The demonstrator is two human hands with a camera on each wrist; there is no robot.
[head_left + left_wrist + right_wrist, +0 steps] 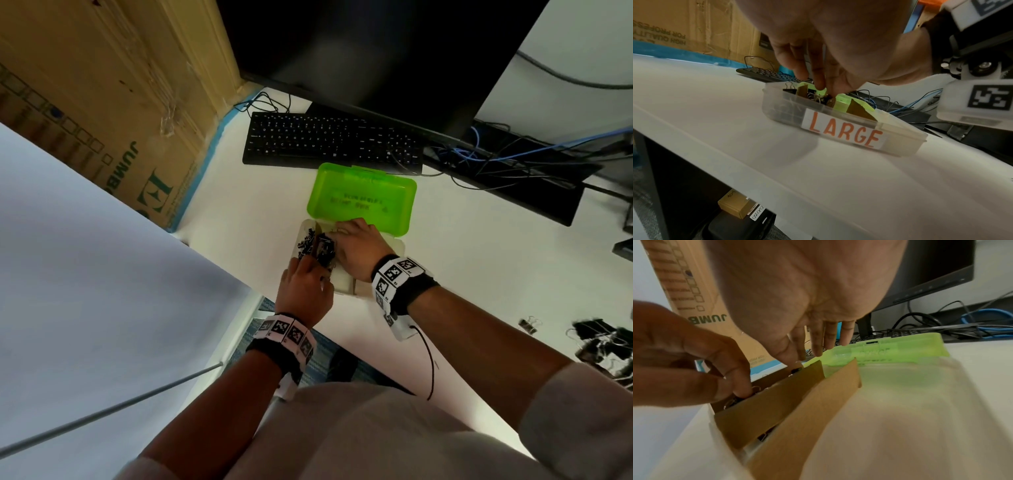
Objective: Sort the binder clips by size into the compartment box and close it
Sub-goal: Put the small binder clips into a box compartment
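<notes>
The compartment box is a clear tray labelled LARGE, with its green lid swung open behind it. Brown cardboard dividers split the tray. Black binder clips fill the left compartments. My left hand reaches down into the tray and pinches a binder clip between thumb and forefinger. My right hand lies over the tray, and its straight fingertips touch the far end of a divider. The clips under both hands are mostly hidden.
A pile of loose binder clips lies far right on the white table. A black keyboard and monitor stand behind the lid, with tangled cables to the right. A large cardboard box stands on the left.
</notes>
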